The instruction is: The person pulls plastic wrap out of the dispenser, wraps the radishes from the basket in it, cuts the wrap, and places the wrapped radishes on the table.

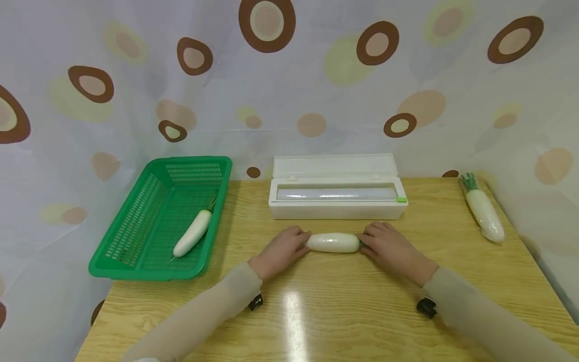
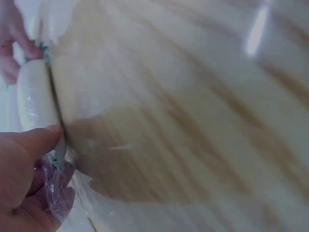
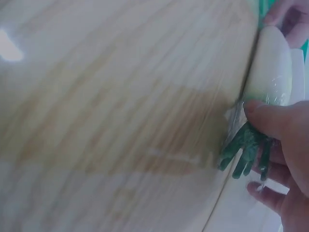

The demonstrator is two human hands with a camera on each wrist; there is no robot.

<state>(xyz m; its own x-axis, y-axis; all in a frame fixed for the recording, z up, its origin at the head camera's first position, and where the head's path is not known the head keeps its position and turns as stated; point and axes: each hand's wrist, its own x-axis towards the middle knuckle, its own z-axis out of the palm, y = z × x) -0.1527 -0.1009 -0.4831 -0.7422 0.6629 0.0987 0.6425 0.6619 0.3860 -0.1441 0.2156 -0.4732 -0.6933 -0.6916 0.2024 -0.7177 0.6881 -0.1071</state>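
A pale curtain printed with brown, peach and yellow-green rounded spots hangs behind a glossy, wood-grained worktop. At the left of the worktop is a green, slotted plastic basket. Behind the hands stands a long white rectangular box, its lid raised at the back and a glossy whitish roll lying inside.

In front of the box, the person's left hand and right hand grip opposite ends of a white radish in clear film, which lies crosswise between them. The left holds the end away from the stalks, thumb on top, with crumpled clear film at its fingers; the right pinches the stalk end, where short green stalks show beneath its thumb.

A second film-wrapped white radish rests near the worktop's right edge, well apart. A slimmer white radish lies slanted in the basket, near its right wall.
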